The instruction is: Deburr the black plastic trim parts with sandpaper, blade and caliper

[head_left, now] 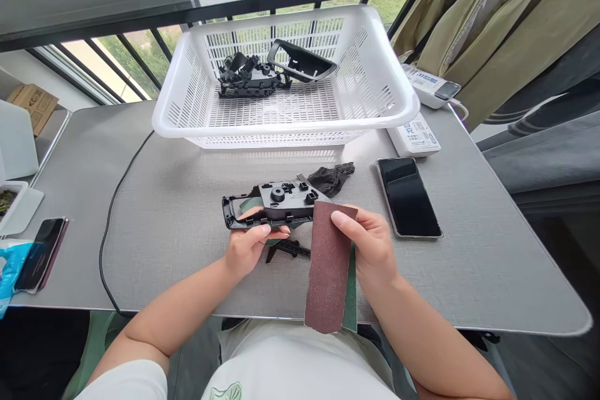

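Observation:
My left hand (244, 249) grips a black moulded plastic part (272, 201) from below, holding it just above the grey table (469, 262). My right hand (370, 240) pinches a long strip of reddish-brown sandpaper (328, 269), its top end lying against the right end of the part. A small black tool (288, 249) lies on the table under the part, between my hands. The strip hangs down past the table's front edge.
A white plastic basket (375, 100) at the back holds two more black plastic parts (248, 77). A black glove (332, 178) and a phone (409, 197) lie to the right. Another phone (40, 253) sits at the left edge. A black cable (110, 219) runs along the left.

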The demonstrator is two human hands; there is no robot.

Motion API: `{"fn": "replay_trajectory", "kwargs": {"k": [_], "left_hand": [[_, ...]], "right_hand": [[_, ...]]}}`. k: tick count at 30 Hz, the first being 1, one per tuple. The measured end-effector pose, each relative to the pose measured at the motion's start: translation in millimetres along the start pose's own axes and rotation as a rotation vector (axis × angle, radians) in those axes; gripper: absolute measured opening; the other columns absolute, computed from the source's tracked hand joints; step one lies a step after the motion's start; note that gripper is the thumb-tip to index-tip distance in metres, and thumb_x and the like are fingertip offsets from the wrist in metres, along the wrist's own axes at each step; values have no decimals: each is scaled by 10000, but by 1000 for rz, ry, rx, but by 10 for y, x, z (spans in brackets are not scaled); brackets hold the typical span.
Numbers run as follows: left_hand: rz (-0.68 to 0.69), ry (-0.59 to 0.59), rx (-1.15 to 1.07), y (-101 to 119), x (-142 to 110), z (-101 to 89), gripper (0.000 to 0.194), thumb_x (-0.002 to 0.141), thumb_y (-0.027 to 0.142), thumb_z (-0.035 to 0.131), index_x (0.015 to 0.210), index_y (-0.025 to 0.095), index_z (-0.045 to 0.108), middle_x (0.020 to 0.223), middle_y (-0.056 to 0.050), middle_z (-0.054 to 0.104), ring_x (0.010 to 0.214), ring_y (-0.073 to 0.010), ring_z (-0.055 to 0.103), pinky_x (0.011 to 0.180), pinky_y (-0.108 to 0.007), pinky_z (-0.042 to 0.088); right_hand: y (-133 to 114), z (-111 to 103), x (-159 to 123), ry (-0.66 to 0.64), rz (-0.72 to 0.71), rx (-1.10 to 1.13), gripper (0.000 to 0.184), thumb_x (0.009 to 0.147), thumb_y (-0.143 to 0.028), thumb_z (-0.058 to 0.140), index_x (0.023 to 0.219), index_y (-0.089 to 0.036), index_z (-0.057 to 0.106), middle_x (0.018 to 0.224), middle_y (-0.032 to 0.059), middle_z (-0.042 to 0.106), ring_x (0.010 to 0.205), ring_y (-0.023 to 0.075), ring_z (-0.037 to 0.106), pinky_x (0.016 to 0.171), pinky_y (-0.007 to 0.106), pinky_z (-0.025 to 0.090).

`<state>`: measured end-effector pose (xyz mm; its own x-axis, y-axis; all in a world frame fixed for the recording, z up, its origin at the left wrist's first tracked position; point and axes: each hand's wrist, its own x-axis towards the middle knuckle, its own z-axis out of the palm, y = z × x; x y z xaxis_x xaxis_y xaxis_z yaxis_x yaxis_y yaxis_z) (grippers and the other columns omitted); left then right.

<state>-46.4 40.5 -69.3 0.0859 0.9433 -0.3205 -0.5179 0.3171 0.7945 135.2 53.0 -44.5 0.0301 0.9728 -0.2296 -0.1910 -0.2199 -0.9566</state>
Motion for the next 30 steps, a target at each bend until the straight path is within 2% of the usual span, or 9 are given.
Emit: {"fn": "replay_trajectory", "kwargs": {"k": [4,7,11,14,16,21,23,26,30], "left_hand": [[1,51,27,-1,0,7,263,608,262,778,820,164,658,710,-12,712,668,-184,711,664,-322,613],[-1,81,51,4,13,14,325,585,281,821,814,174,617,660,10,693,627,-161,698,640,-299,607],[-2,46,46,30,30,1,329,574,300,831,794,167,624,626,10,677,597,-138,669,607,-267,587],[-29,11,47,18,18,-12,329,598,303,808,854,158,659,658,-10,688,630,-167,670,631,-315,590],[-78,-36,79,-10,6,-7,313,614,337,802,835,150,683,683,-33,703,675,-204,682,678,-366,591],[-202,-203,154,-62,13,19,373,659,503,759,746,141,734,778,-89,741,842,-292,699,834,-459,550],[-214,-133,148,-59,28,5,368,617,500,791,708,147,740,749,-75,738,799,-269,700,828,-439,554],[-220,25,108,-40,45,-22,328,519,437,860,622,154,728,652,-36,711,681,-196,680,759,-364,575],[-216,55,50,-14,49,7,313,476,388,888,611,156,727,623,-10,692,633,-145,654,663,-285,585]], "right_hand": [[-14,6,-11,57,28,73,319,642,-440,740,525,-180,597,492,-11,527,425,110,437,388,232,336],[18,5,-15,5,-57,40,310,658,-420,742,522,-180,599,486,-20,518,427,101,418,410,235,357],[94,-10,-21,-53,-135,-48,346,706,-474,707,546,-179,623,529,-1,540,477,120,446,435,248,368],[137,-3,-28,-96,-143,-98,431,736,-550,666,532,-176,598,533,10,524,489,125,434,431,252,353],[154,19,-42,-181,-145,-118,459,769,-579,625,556,-173,607,535,10,516,487,123,421,431,254,349],[158,62,-89,-383,-190,-130,445,827,-518,599,554,-167,601,539,8,509,499,122,439,464,258,367],[149,51,-86,-358,-159,-74,411,810,-502,628,571,-169,608,547,6,519,490,117,437,454,253,359],[137,25,-46,-209,-46,84,399,725,-531,696,568,-180,591,494,-21,460,420,98,381,393,240,321],[118,39,-10,-124,41,109,439,655,-568,722,530,-185,548,465,-31,422,390,86,334,361,234,297]]}}
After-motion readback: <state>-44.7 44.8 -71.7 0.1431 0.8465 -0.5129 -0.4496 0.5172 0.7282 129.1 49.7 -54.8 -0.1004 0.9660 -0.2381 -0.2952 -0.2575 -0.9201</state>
